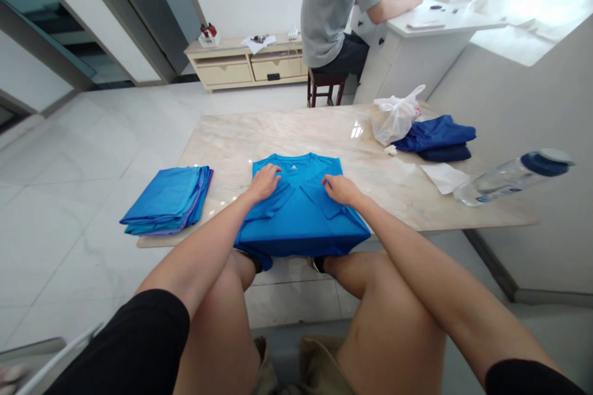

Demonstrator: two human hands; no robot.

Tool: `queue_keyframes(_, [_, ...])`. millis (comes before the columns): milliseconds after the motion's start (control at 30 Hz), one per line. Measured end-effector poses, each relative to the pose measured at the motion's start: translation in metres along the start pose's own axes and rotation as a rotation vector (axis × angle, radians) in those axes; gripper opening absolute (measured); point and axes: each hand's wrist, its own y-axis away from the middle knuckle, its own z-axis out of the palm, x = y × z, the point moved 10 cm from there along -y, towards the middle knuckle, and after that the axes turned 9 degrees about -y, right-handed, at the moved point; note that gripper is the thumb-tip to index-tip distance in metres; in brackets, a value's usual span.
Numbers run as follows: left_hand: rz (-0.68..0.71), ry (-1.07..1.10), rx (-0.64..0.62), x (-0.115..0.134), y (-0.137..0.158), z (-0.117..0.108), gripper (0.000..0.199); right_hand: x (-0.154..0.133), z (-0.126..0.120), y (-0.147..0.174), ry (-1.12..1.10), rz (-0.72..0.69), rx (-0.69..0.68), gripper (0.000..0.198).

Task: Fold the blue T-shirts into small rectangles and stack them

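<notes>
A bright blue T-shirt (296,213) lies on the marble-look table, neckline away from me, with a small light logo below the collar. Both sleeves are folded inward across its front, and its lower part hangs over the near table edge. My left hand (265,182) rests on the shirt's left side at the folded-in sleeve, fingers loosely bent and apart. On the right side, my right hand (341,189) touches the other folded part with slightly curled fingers. Farther left sits a stack of folded shirts (164,197) in blue and purple, at the table's edge.
On the table's right are a tied white plastic bag (393,117), dark blue folded clothes (435,136), a white paper (445,178) and a clear water bottle (509,178). Beyond the table (278,126), a person in grey (331,12) sits at a white desk (445,21). A low cabinet (227,74) stands behind.
</notes>
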Motion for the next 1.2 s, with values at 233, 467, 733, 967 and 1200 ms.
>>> queue_keyframes(233, [-0.058, -0.283, 0.087, -0.023, 0.051, 0.02, 0.072, 0.007, 0.014, 0.0, 0.07, -0.098, 0.182, 0.062])
queue_keyframes(467, [0.06, -0.297, -0.028, -0.016, 0.05, 0.044, 0.073, -0.004, 0.052, -0.018, 0.116, -0.067, 0.134, 0.075])
queue_keyframes(733, [0.0, -0.257, -0.03, -0.041, 0.039, 0.029, 0.075, -0.015, 0.051, -0.017, 0.16, -0.065, 0.159, 0.07])
queue_keyframes(967, [-0.014, -0.274, -0.047, -0.055, 0.004, 0.023, 0.076, -0.002, 0.038, -0.057, 0.202, -0.003, 0.2, 0.069])
queue_keyframes(1200, [-0.035, -0.264, -0.055, -0.076, -0.047, 0.017, 0.077, 0.013, 0.022, -0.114, 0.196, -0.048, 0.193, 0.071])
